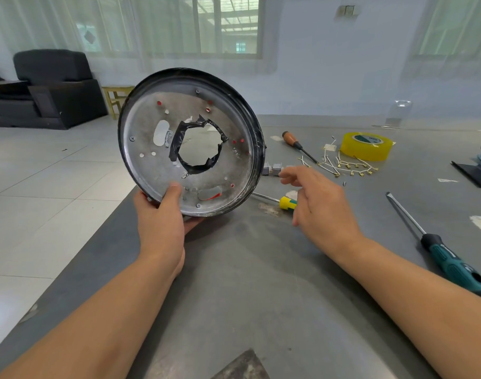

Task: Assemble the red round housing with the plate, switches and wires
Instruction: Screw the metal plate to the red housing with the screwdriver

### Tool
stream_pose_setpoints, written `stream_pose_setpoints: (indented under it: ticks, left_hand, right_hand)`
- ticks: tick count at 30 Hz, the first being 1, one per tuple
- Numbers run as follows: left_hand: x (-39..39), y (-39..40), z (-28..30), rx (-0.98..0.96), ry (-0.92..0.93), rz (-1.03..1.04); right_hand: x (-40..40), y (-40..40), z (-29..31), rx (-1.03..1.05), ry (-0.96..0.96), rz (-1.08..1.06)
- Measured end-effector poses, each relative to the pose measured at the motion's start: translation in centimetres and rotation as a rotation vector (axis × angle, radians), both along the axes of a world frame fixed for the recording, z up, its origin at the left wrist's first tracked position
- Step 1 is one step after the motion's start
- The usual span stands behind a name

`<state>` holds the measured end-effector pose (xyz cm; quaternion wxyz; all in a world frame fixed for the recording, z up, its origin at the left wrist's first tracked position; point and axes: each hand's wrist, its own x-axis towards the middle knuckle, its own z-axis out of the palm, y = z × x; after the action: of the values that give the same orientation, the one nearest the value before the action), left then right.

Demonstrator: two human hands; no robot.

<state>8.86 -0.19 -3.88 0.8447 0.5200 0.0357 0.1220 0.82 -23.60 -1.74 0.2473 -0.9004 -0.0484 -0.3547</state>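
**Grey metal plate seated, switches and wires still loose**

Grey metal fills the round housing: the plate sits inside its dark rim, with screw heads showing near the edge, so that step looks done. Red shows only through small holes and a slot in the plate. The left hand grips the housing at its lower edge, thumb pressed on the plate, holding it tilted up above the near edge of the table. The right hand hovers open and empty, fingers spread, just beside two small grey switches lying on the table. The wires lie in a loose bundle farther right, near the yellow tape roll. By my judgement, switches and wiring remain entirely to be fitted.
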Motion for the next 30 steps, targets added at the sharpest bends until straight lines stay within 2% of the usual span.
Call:
stream_pose_setpoints:
  ticks: [6, 11, 15, 18, 23, 26, 30]
  left_hand:
    - [-0.4, 0.1, 0.6, -0.003, 0.014, -0.041]
    - [-1.3, 0.0, 1.1, -0.009, 0.035, -0.11]
    - [-1.9, -0.1, 1.6, -0.01, -0.024, -0.162]
    - [-2.2, 0.1, 2.0, -0.027, -0.049, -0.194]
    - [-2.4, 0.0, 1.9, -0.084, -0.075, -0.23]
    - [-2.5, -0.1, 2.1, -0.165, -0.07, -0.225]
    - [-3.6, -1.3, 3.0, -0.218, -0.034, -0.223]
  right_hand:
    - [0.3, 0.0, 0.0, 0.186, 0.05, 0.0]
    - [0.2, 0.4, 0.7, 0.389, -0.022, 0.032]
    - [-0.4, 1.6, 1.4, 0.534, -0.088, 0.042]
    - [-0.3, 1.8, 1.8, 0.539, -0.017, -0.066]
    - [0.3, 1.6, 1.3, 0.557, 0.164, -0.114]
    - [0.7, 2.0, 1.2, 0.717, 0.18, -0.099]
    - [0.6, 3.5, 1.0, 1.079, 0.164, 0.068]
